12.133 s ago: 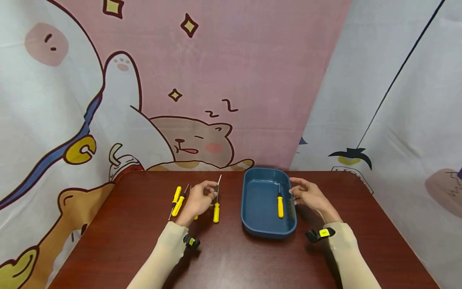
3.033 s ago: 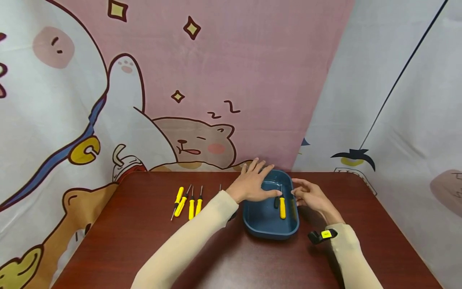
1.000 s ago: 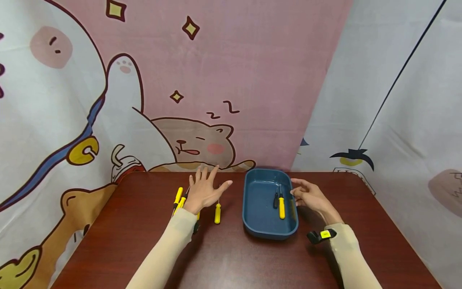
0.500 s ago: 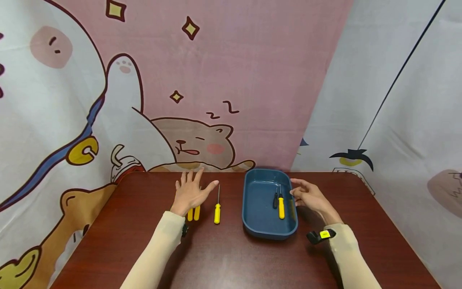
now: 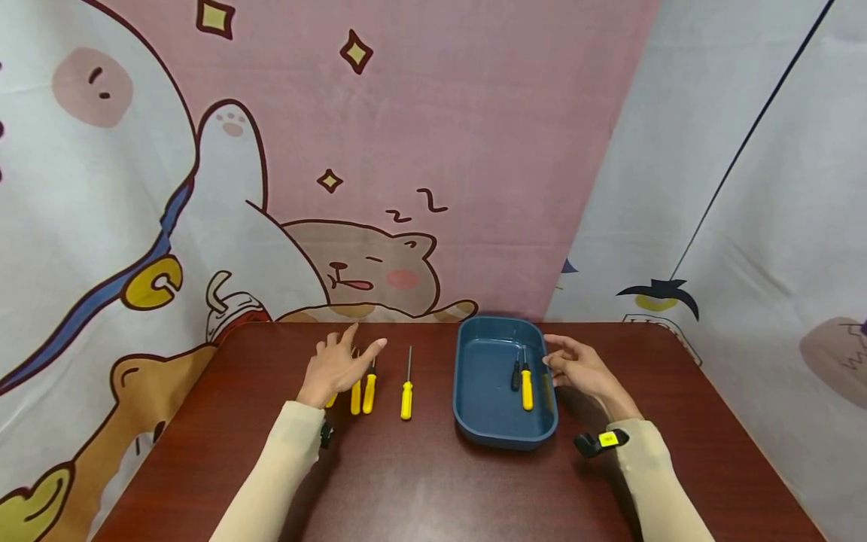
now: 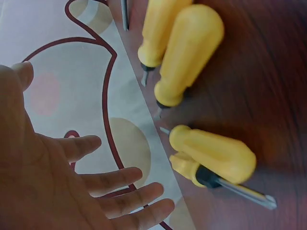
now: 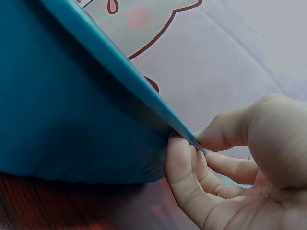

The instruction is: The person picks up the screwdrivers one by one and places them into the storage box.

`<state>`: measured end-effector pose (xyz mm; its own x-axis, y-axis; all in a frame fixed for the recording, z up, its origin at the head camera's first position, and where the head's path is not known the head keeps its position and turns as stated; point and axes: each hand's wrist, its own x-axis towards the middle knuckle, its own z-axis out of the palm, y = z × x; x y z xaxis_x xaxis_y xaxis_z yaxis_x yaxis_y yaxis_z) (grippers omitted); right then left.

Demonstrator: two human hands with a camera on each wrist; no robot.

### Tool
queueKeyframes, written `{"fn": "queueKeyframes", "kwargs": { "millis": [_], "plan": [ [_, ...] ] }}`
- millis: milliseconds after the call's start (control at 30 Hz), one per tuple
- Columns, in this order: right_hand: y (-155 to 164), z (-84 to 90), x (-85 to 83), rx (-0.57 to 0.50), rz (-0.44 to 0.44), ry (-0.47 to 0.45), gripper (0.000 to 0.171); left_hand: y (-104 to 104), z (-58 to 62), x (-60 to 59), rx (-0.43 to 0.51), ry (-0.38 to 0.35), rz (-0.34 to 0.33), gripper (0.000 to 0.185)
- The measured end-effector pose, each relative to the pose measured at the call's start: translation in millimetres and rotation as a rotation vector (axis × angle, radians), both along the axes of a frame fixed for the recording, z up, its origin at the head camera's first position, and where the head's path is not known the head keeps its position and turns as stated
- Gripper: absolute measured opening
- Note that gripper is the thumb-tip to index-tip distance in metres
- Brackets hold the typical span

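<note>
My left hand (image 5: 335, 369) hovers with spread fingers above the screwdrivers at the table's left, holding nothing. Beneath it, partly hidden in the head view, is a yellow-handled screwdriver (image 6: 213, 151) beside another lying the opposite way, its shaft (image 6: 247, 194) showing. Just right of the hand lie two more yellow screwdrivers, one (image 5: 355, 397) beside the other (image 5: 369, 393). A single yellow screwdriver (image 5: 406, 399) lies nearer the blue tray (image 5: 484, 406). Inside the tray are a yellow screwdriver (image 5: 527, 390) and a small black one (image 5: 516, 376). My right hand (image 5: 582, 369) pinches the tray's right rim between thumb and fingers.
The dark red wooden table (image 5: 433, 482) backs onto a cartoon-printed cloth (image 5: 488, 150). The tray's far end stands near the table's back edge. Each wrist wears a small black camera strap, the right one (image 5: 601, 442) with a yellow label.
The black screwdriver, absent from the tray in the oldest frame, now lies in it. My left hand has moved from over the tray leftward to the screwdrivers. My right hand stays on the rim.
</note>
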<state>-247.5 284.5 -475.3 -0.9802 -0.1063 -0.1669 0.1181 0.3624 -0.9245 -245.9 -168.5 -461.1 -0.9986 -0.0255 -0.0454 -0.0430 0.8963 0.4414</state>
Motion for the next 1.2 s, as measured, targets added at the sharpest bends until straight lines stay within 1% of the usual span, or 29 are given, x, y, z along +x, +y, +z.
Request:
{"fn": "queueKeyframes", "kwargs": {
  "millis": [167,233,433,600,767,900,1100,1200],
  "plan": [
    [0,0.3,0.2,0.001,0.000,-0.004,0.057,-12,1.2,-0.6,0.066,-0.055,0.014,0.107],
    [1,0.5,0.0,0.003,0.000,0.000,0.057,-16,0.6,-1.5,0.087,-0.066,0.018,0.107],
    [2,0.5,-0.5,0.008,0.003,0.007,0.057,-28,-1.9,-3.0,0.074,-0.068,0.017,0.103],
    [2,0.6,0.1,0.005,0.002,0.001,0.057,-39,-3.7,-2.9,0.102,-0.081,0.012,0.086],
    [1,0.9,-0.5,0.002,0.005,0.001,0.057,-50,-9.8,-3.2,0.116,-0.088,0.004,0.068],
    [1,1.7,-1.0,0.002,0.003,0.000,0.057,-57,-14.3,-4.4,0.111,-0.096,0.003,0.062],
    [1,1.4,-0.7,-0.003,0.004,0.004,0.057,-62,-15.8,-8.5,0.098,-0.079,-0.026,0.055],
    [2,0.8,-0.2,-0.008,0.008,0.005,0.057,-63,-17.3,-10.5,0.093,-0.085,-0.034,0.053]
  ]
}}
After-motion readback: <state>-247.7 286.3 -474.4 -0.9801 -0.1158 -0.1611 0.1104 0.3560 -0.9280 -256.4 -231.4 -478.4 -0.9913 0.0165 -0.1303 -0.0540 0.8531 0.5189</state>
